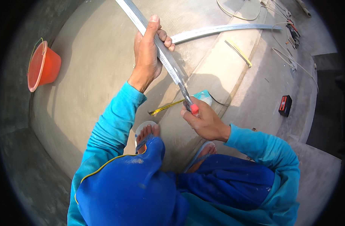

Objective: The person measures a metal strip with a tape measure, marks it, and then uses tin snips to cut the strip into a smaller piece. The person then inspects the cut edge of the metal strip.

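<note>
My left hand (pixel 150 56) grips a long galvanised metal profile (pixel 127 13) that runs from the top edge down toward my right hand (pixel 202 120). My right hand is closed around a red-handled tool (pixel 194 109), its dark metal part meeting the profile's lower end. Just left of that hand lies a yellow tape measure blade (pixel 161 109), with a light blue item (pixel 203 98) behind the hand. A second metal profile (pixel 229 28) lies on the floor beyond my left hand.
An orange bucket (pixel 50 66) stands at left by the grey wall (pixel 14 132). At right are a yellow strip (pixel 238 52), cables (pixel 295 62), tools (pixel 293 32) and a black-and-red box (pixel 285 106), near a dark recess (pixel 327 109). My sandalled feet (pixel 146 133) are below.
</note>
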Demonstrator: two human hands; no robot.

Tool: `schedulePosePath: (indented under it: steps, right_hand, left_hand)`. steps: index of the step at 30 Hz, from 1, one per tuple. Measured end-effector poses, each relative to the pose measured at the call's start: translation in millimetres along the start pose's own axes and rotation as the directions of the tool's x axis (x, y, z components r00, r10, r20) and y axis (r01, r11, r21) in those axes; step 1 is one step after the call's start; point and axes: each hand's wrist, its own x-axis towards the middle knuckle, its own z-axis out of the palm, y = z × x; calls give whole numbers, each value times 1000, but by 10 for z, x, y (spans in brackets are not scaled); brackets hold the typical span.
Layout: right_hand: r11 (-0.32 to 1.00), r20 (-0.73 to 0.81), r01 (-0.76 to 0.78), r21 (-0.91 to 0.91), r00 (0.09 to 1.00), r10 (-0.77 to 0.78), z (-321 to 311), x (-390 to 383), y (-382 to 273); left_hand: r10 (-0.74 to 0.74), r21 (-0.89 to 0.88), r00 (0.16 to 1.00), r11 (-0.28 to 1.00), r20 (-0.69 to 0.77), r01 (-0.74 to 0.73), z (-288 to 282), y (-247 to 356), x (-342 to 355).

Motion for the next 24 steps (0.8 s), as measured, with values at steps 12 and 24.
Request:
schedulePosePath:
  steps: [12,24]
  right_hand:
    - [948,232,-156,276,968,92,-122,-72,-9]
    - [963,250,-119,240,967,57,-155,-48,-265]
  left_hand:
    - [-168,-260,946,961,-277,95,-384,62,216]
    - [-173,-207,971,969,-164,138,-176,15,85]
